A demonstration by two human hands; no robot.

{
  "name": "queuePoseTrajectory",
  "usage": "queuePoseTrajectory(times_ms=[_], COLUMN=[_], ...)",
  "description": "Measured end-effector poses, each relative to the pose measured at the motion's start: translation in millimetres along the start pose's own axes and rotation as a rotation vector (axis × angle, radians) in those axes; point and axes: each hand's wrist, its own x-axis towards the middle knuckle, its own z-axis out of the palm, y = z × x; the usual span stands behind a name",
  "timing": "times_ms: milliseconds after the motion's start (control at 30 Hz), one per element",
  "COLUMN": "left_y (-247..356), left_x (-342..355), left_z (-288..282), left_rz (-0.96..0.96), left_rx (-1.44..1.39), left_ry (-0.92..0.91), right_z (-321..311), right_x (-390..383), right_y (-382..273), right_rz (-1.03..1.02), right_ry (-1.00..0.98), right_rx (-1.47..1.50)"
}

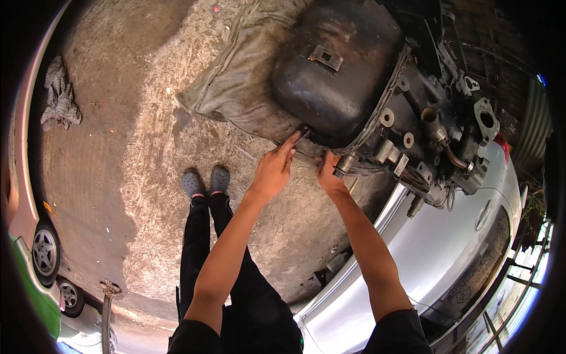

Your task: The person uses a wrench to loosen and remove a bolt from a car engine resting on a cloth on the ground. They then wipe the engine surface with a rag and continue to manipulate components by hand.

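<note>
A dark metal oil pan (330, 88) forms the near left side of an engine (413, 135) that lies on a grey cloth sack (236, 97). My left hand (274, 170) reaches to the pan's lower corner. Its fingers are drawn together, and the fingertips meet a small dark spot there; what they hold, if anything, cannot be made out. Just to the right, my right hand (331, 176) is at the underside of the pan's flange (377, 115), beside a metal stub (345, 165). The engine edge hides part of its fingers.
A silver car (454, 236) stands close on the right. At the left are parked cars with a visible wheel (45, 251) and a crumpled rag (60, 97) on the stained concrete floor (147, 194). My feet in grey clogs (220, 179) stand left of my hands.
</note>
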Motion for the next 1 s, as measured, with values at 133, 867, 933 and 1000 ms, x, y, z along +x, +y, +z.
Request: queuePoseTrajectory(times_ms=[133,867,933,1000], left_y=[-18.3,79.5,74.6,69.0], left_x=[0.1,11.8,7.6,1.8], left_z=[12.4,-46.5,-45.6,-41.8], left_rz=[-0.066,-0.290,-0.289,-0.227], left_rx=[-0.276,0.167,0.139,0.080], left_ry=[-0.073,-0.132,-0.136,-0.074], right_z=[-4.7,-6.4,-7.0,-4.9], right_x=[1.9,5.8,3.6,4.8], right_y=[-16.4,-46.4,-33.2,-12.8], right_rz=[-0.294,-0.456,-0.484,-0.482], right_ry=[0.045,0.069,0.091,0.152], right_rx=[-0.823,-1.044,-0.974,-0.947])
